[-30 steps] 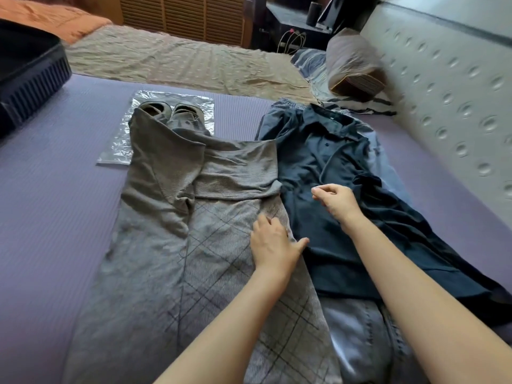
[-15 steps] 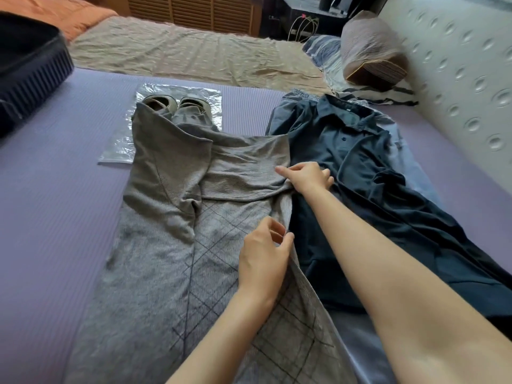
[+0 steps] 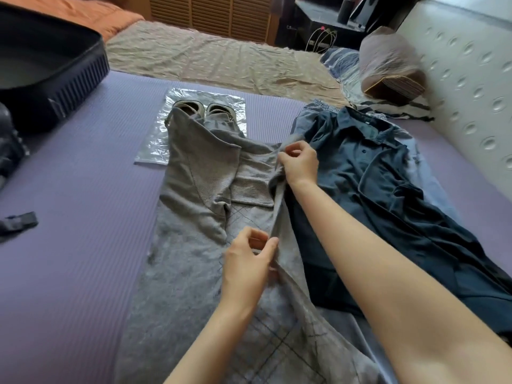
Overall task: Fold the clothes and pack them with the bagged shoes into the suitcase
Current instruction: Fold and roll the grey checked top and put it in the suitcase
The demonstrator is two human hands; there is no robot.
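A grey knit sweater (image 3: 188, 239) with a dark check front lies lengthwise on the purple mat (image 3: 72, 223), its sleeves folded inward. My right hand (image 3: 299, 164) pinches its right shoulder edge and lifts it. My left hand (image 3: 249, 264) pinches the same right edge lower down, raised off the mat. A dark blue shirt (image 3: 374, 195) lies spread to the right over light blue jeans (image 3: 310, 117). Behind the sweater, a pair of shoes (image 3: 205, 109) sits on a clear plastic bag (image 3: 155, 145), partly covered by the sweater. An open dark suitcase (image 3: 69, 87) stands at the far left.
A dark strap (image 3: 19, 223) lies on the mat at the left. A beige sheet (image 3: 210, 62) and orange cover lie behind. A wrapped pillow (image 3: 390, 67) rests by the white padded wall (image 3: 471, 79) on the right.
My right hand moved left from the blue shirt to the sweater's right shoulder and gripped it. My left hand took hold of the sweater's right edge, and both lifted it.
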